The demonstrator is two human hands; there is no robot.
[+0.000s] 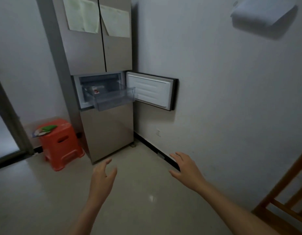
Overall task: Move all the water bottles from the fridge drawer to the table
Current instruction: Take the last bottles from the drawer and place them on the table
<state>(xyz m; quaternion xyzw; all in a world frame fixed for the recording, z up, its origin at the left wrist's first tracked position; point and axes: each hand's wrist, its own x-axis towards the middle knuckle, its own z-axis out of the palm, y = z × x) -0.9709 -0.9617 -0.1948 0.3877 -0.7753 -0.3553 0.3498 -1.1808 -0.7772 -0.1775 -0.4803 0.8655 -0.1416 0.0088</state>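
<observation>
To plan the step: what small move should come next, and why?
Probably step toward the fridge and reach into its drawer: the drawer is pulled out, its door open, and the left hand and right hand are empty, far from it.

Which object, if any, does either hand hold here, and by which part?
Nothing is held: the left hand and right hand are both open and empty.
</observation>
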